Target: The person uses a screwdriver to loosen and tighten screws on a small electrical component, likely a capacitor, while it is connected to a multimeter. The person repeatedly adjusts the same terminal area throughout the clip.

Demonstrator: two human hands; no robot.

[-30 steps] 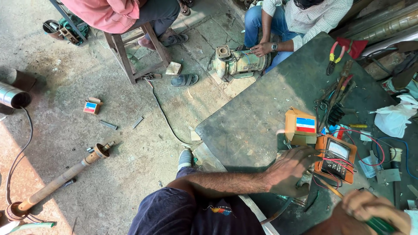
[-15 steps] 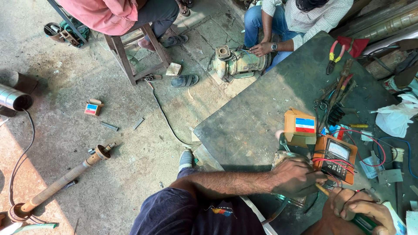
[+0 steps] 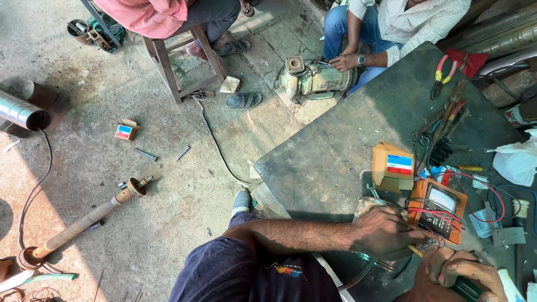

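Two hands crowd a meter at the worktop's near corner

Both hands work at the near right corner of the dark worktop [image 3: 335,151], where the orange multimeter [image 3: 439,210] lies flat, face up, so its dial can be read from above. The left hand [image 3: 386,232] rests just beside the meter's left edge, fingers curled narrow around what looks like a thin probe or wire; the grip itself is hidden under the knuckles. The right hand [image 3: 461,268] sits below the meter, fingers closed on a green-handled tool [image 3: 467,288] whose tip points up toward the left hand. Red and black leads [image 3: 492,193] loop off the meter to the right, kept clear of the hands.

An open orange cardboard box [image 3: 393,166] stands touching the meter's upper left. Beyond it, pliers [image 3: 442,75] and other hand tools lie pushed toward the far right edge, leaving the worktop's middle bare. Room to move is best to the left and centre; to the right the white plastic bag [image 3: 517,162] and small parts hem things in. On the floor, a co-worker's hand rests on a pump motor [image 3: 313,81], well apart.
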